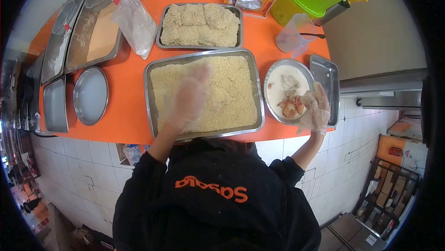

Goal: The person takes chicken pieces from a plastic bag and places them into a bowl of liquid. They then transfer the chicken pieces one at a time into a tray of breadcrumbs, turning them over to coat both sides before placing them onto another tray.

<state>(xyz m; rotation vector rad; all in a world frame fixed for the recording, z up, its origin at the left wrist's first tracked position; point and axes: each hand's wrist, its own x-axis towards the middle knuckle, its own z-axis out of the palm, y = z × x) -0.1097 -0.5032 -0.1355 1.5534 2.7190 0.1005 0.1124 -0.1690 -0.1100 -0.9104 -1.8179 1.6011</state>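
My left hand (pixel 189 99), in a clear plastic glove, is blurred by motion over the wide metal tray (pixel 260 107) of pale breading crumbs (pixel 236 72). Its fingers look stretched out, pointing away from me. Beside it, a crumb-covered piece (pixel 220 98) lies partly sunk in the crumbs. On the right, my gloved right hand (pixel 316 108) is at the near right rim of a round metal bowl (pixel 268 94). Its fingers are apart, their tips close to raw meat pieces (pixel 292 106) in white batter (pixel 276 77).
Behind the crumbs, a smaller tray (pixel 160 42) holds several breaded pieces (pixel 201 24). To the left are a bag of white powder (pixel 136 24), a deep flour pan (pixel 103 35) and a round bowl (pixel 91 96). A clear jug (pixel 294 35) and green tubs (pixel 296 1) stand back right.
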